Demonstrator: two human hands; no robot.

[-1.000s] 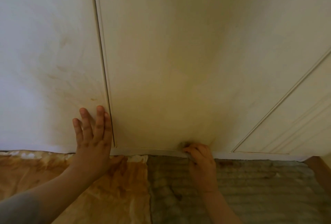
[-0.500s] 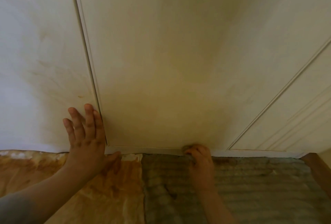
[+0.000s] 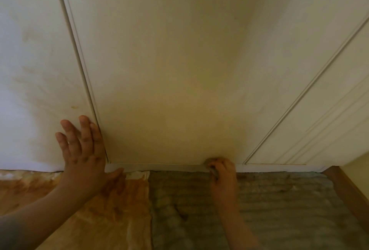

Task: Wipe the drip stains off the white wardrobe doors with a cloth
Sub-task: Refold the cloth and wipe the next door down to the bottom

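Note:
Two white wardrobe doors fill the view. The left door (image 3: pixel 36 70) carries faint brownish drip stains (image 3: pixel 46 98) and one small orange spot (image 3: pixel 74 107). My left hand (image 3: pixel 83 149) lies flat with fingers spread on the left door's bottom corner, beside the seam. The middle door (image 3: pixel 169 90) looks yellowish and smooth. At its bottom edge my right hand (image 3: pixel 222 173) grips a small grey cloth (image 3: pixel 209 162), pressing it against the door's lower rail. Most of the cloth is hidden under the fingers.
A panelled door (image 3: pixel 319 125) stands at the right. On the floor lie an orange-stained cloth (image 3: pixel 99 209) on the left and a grey ribbed mat (image 3: pixel 279 205) on the right. A wooden skirting board (image 3: pixel 347 185) runs along the far right.
The right hand with the cloth has slid a little to the right along the bottom rail. The left hand stays flat on the left door. The view has shifted slightly.

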